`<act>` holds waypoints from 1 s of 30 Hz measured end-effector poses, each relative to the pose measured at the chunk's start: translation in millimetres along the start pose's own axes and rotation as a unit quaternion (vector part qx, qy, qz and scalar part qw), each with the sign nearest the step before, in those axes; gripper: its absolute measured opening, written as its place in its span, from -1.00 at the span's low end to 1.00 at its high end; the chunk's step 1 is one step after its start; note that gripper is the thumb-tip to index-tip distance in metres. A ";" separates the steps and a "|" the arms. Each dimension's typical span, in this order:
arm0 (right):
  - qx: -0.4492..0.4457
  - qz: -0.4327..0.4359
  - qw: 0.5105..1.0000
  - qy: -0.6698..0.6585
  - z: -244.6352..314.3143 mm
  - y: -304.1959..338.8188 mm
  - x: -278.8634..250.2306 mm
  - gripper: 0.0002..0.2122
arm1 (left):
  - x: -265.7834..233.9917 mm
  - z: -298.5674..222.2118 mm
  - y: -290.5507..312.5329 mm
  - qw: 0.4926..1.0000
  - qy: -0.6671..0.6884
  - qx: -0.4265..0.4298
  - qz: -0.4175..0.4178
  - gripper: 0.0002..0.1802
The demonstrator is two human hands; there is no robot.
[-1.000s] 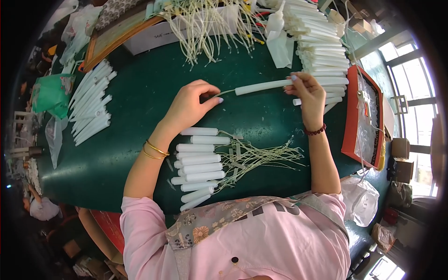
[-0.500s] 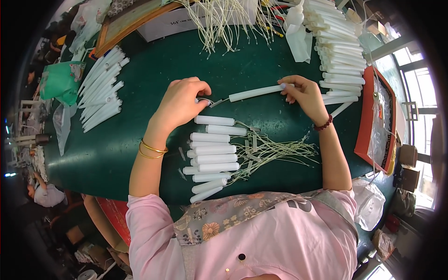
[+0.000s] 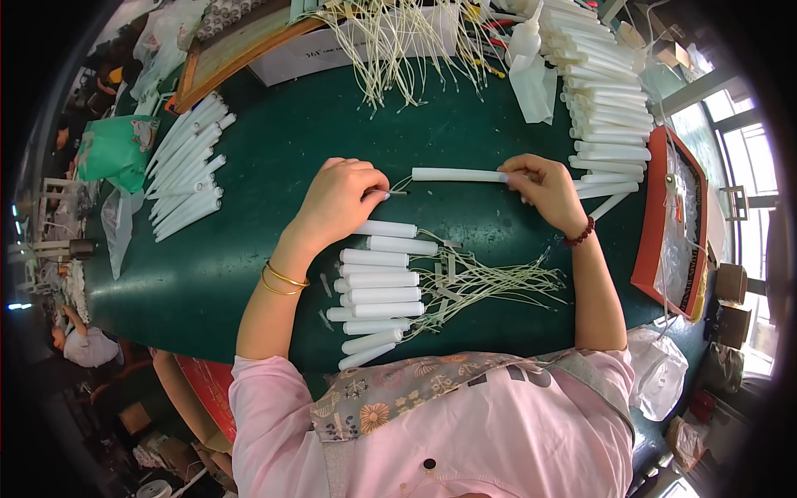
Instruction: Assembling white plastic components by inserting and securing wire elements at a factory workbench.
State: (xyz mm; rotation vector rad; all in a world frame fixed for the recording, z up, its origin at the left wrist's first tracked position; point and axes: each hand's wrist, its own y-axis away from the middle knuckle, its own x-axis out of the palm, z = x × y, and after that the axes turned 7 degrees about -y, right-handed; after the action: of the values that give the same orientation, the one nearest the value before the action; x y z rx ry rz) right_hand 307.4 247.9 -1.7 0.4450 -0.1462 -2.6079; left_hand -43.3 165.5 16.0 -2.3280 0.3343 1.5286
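My right hand [image 3: 545, 189] pinches the right end of a slim white tube [image 3: 457, 175], held nearly level above the green table. Thin pale wires [image 3: 402, 185] come out at the tube's left end. My left hand [image 3: 342, 197] is closed in a pinch around these wires; a small dark-tipped piece shows by its fingertips. Just below, several shorter white tubes [image 3: 383, 277] lie in a column, side by side. From their right ends spreads a tangle of pale wires [image 3: 498, 274] with small grey pieces among them.
White tubes are stacked at the right [image 3: 610, 108] and heaped at the left [image 3: 187, 170]. Loose wires [image 3: 382, 58] hang over a white box [image 3: 307, 56] at the back. A white squeeze bottle [image 3: 525, 41] stands beside them. A red box [image 3: 664, 216] sits along the right edge.
The tube has swung from a slant to nearly level. My left hand has turned and shifted slightly right, closing more tightly at the wires. The view has tilted a little.
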 end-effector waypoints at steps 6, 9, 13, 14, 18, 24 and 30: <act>-0.069 -0.041 0.997 0.013 -5.4 0.2 -0.1 -0.75 | 3.4 6.6 -3.1 0.999 -0.023 -0.012 -0.041 -0.93; -0.073 -0.033 0.997 0.013 -18.6 -6.5 -7.3 -0.72 | 7.5 10.1 -7.0 0.996 -0.032 0.001 -0.081 -0.93; -0.012 -0.015 1.000 0.023 -2.2 -6.7 -1.3 -0.76 | 8.6 12.6 -5.2 0.993 -0.045 -0.003 -0.109 -0.92; -0.069 -0.038 0.996 0.031 -4.5 -6.8 1.5 -0.79 | 9.8 13.4 -4.6 0.993 -0.045 -0.006 -0.109 -0.92; -0.042 0.008 0.998 0.043 -9.7 -7.5 -4.3 -0.82 | 9.5 14.1 -2.9 0.994 -0.044 -0.025 -0.094 -0.93; -0.061 -0.031 0.996 0.057 -18.2 -5.2 1.1 -0.80 | 11.1 5.3 -2.6 0.996 -0.024 -0.034 -0.080 -0.93; -0.018 -0.028 0.999 0.036 -7.4 -4.8 1.2 -0.81 | 11.3 4.5 -3.6 0.995 -0.006 -0.056 -0.079 -0.92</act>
State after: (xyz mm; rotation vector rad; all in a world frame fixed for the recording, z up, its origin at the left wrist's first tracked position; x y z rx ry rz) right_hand 306.8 251.3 -9.9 0.5368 -0.0632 -2.6411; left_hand -41.3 170.5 4.5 -2.3655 0.0608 1.5200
